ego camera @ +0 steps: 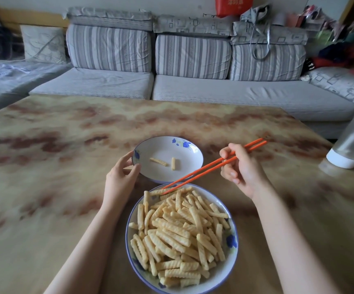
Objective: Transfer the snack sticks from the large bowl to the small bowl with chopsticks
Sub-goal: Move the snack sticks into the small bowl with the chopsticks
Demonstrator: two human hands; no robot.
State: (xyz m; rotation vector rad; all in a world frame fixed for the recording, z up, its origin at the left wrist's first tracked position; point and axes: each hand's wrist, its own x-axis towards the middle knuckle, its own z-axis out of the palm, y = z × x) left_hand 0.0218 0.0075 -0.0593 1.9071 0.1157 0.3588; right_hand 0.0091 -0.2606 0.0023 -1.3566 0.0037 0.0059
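- While our left grip (pixel 119 177) pinches the left rim of the small bowl (pixel 193 150) between thumb and curled fingers, that bowl sits on the bench (pixel 65 145), just beyond the large bowl (pixel 221 272).
- Our right grip (pixel 242 168) is clamped on the orange chopsticks (pixel 205 167), fingers curled round their upper half, just to the right of the small bowl.
- The chopsticks slant down and to the left, passing the near right rim of the small bowl.
- Their tips lie close together at the far edge of the heap in the large bowl; we cannot tell whether they nip a stick.
- The snack sticks (pixel 178 232), pale yellow and ridged, fill the large bowl, which stands near us between our forearms.
- A pair of sticks (pixel 158 161) lies inside the small bowl, apart from each other: one slanted on the left, the other pointing near to far on its right.
- A grey striped sofa (pixel 193 88) runs along the far side of the bench.
- A clear container with a white base (pixel 349 149) stands at the bench's right edge.
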